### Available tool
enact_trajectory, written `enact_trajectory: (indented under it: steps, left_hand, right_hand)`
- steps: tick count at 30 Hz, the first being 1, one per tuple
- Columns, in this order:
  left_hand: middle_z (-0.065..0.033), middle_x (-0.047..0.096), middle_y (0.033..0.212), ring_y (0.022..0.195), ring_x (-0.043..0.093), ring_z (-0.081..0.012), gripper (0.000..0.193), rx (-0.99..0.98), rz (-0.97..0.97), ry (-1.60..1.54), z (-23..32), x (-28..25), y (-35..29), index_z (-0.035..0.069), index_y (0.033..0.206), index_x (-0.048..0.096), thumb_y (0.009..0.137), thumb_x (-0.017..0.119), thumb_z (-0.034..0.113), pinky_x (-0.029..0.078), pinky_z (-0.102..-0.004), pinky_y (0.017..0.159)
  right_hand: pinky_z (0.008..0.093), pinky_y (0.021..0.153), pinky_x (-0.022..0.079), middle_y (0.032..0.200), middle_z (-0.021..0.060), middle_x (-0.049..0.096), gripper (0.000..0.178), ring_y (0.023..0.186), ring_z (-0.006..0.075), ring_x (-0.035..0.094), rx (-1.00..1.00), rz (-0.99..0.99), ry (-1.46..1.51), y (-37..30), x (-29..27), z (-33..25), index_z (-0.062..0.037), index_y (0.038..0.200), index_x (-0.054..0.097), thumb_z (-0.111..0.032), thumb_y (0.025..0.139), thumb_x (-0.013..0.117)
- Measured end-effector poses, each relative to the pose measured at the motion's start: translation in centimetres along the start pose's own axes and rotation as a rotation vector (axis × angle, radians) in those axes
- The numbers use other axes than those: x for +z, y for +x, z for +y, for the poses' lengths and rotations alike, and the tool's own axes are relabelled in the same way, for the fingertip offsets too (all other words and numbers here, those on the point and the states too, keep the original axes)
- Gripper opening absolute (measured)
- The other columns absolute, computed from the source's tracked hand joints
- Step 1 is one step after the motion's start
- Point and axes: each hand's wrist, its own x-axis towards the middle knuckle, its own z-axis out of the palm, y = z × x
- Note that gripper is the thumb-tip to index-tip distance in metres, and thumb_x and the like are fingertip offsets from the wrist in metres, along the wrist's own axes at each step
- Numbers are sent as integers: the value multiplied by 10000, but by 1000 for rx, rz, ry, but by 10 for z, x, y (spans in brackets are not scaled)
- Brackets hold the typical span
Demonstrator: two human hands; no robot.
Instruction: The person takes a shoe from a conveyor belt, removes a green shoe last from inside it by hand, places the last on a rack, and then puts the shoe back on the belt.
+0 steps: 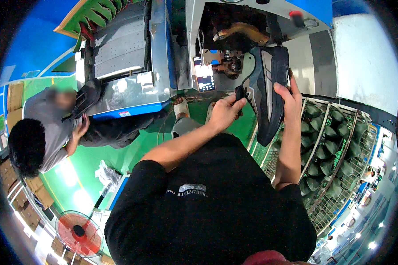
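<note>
A dark grey and black shoe (266, 84) is held up on its side in front of me, its black sole facing right. My right hand (290, 98) grips it from the sole side, with the fingers partly hidden behind it. My left hand (227, 112) is closed at the lacing side, pinching a small bunched black piece (240, 92) that looks like the shoe's lace. A thin dark cord curves from that piece to the shoe. Just beyond stands a machine with an open front, its metal clamp (230, 63) left of the shoe.
A lit phone (204, 76) leans at the machine's left edge; a red button (296, 17) sits on its right. To my right is a wire rack (340, 172) of dark, shoe-shaped pieces. A conveyor (121, 48), a seated co-worker (53, 110) and a red fan (79, 232) are left.
</note>
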Motion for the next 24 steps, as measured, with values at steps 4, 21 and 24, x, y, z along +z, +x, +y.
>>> enact_trajectory:
  steps: [4, 21, 24]
  left_hand:
    - [-42, 629, 731, 648, 617, -137, 415, 2, -18, 103, 6, 0, 23, -12, 985, 649, 1015, 546, 389, 485, -326, 630]
    - [-69, 597, 962, 830, 581, -233, 261, -497, -166, -896, -62, 10, 98, 139, 1095, 520, 1043, 488, 393, 454, -345, 645]
    - [-71, 605, 1029, 867, 585, -237, 255, -469, -153, -1067, -69, 14, 103, 153, 1142, 533, 1049, 471, 382, 459, -364, 671]
  right_hand:
    - [313, 919, 498, 1226, 133, 652, 842, 1027, 195, 650, -19, 17, -91, 21, 12, -22, 7, 1507, 383, -171, 783, 774]
    - [496, 772, 547, 1037, 287, 599, 969, 891, 468, 661, -165, 71, -1325, 50, 86, -8, -274, 1552, 308, -590, 737, 726]
    - [507, 754, 546, 996, 279, 614, 957, 879, 474, 661, -173, 102, -1367, 47, 95, -8, -274, 1554, 294, -596, 756, 713]
